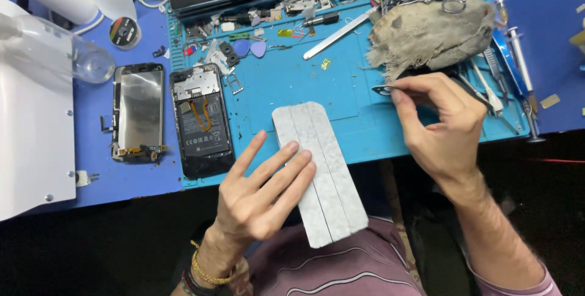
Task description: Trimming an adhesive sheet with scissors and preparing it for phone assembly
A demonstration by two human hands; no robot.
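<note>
Now the left hand [262,195] lies flat, fingers [286,165] spread and gripping nothing, on a grey speckled panel [323,174] that juts from the blue work mat [317,82] over the tabletop's near edge toward the person's lap. The right hand [442,125] has its fingers pinched closed on black tweezers [481,98], whose tips hold a small dark part [382,90] just beside a dirty grey rag [429,31]. To the left, an opened phone [201,119] lies beside a separate screen assembly [140,110].

Speckled grey panel [326,174]; blue mat [317,82]; dirty grey-beige rag [429,31].
</note>
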